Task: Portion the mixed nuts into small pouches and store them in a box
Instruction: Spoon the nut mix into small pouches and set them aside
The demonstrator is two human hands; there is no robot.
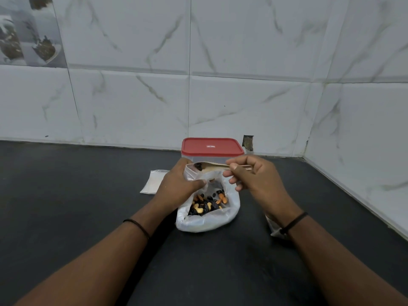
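Two hands busy: our left hand (176,186) pinches a small pouch (194,173), our right hand (254,175) grips a spoon (207,166); nut bag (207,217) below, red-lidded box (213,149) behind.

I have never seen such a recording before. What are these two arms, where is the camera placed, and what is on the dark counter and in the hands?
There is no machine here. The arms belong to a person, and the one picture comes from a camera worn on the head, looking forward and down. The left hand holds open a small clear pouch. The right hand has a grip on a spoon, which carries something dark at the pouch's mouth. Below lies an open bag of mixed nuts. Behind stands a box with a red lid, closed. More flat pouches lie at the left on the black counter.
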